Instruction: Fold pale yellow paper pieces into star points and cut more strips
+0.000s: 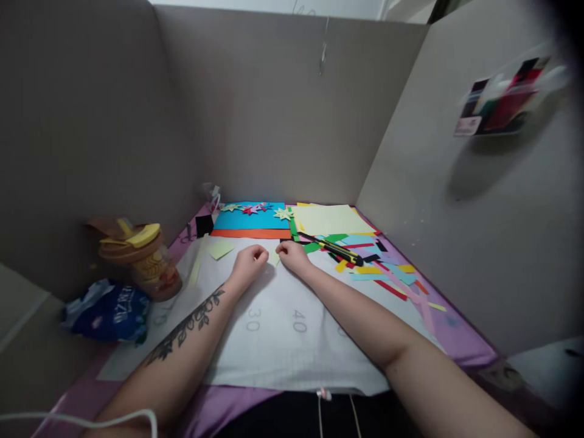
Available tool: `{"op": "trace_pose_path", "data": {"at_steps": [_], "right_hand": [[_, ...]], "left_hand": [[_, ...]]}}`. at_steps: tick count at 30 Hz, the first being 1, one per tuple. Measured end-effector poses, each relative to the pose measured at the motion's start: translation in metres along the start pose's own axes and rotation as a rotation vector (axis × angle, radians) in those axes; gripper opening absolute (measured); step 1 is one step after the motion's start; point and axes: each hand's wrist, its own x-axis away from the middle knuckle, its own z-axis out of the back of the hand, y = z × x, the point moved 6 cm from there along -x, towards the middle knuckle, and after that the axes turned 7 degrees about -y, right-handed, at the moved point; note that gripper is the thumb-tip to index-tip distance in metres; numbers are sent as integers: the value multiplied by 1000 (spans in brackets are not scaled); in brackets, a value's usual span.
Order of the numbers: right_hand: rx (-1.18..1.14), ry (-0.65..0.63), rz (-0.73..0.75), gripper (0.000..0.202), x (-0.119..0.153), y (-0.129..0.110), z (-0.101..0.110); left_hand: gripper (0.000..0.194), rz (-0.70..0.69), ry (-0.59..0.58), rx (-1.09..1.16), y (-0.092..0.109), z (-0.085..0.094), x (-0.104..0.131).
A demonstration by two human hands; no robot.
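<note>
A small pale green piece of paper (274, 256) shows between my hands, just above the white mat (274, 359) marked with numbers. My left hand (250, 263) is closed, fingers curled and fingertips against the paper's left side. From the other side my right hand (294, 257) pinches the paper; the fingers cover part of it. Left of my left hand lies a light green paper square (221, 249), with a long pale strip (198, 261) beside it. A black and yellow utility knife (338, 249) rests among cut paper strips (387, 271) to the right.
Several folded paper stars (283, 213) lie on blue paper (228, 220) at the back, beside cream sheets (331, 219). On the left stand a brown-lidded cup (155, 267) and a blue packet (109, 311). Scissors (187, 234) lie near the left wall. Grey partitions (283, 109) surround the table.
</note>
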Motion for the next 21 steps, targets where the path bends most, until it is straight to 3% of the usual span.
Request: {"op": "trace_pose_path", "data": {"at_steps": [4, 9, 21], "right_hand": [[333, -72, 156, 23, 8, -11, -3], [535, -226, 302, 27, 20, -24, -11], [504, -327, 368, 26, 34, -32, -7]], "left_hand": [[22, -123, -167, -290, 2, -21, 0], [27, -287, -254, -413, 12, -31, 3], [34, -217, -364, -630, 11, -27, 7]]}}
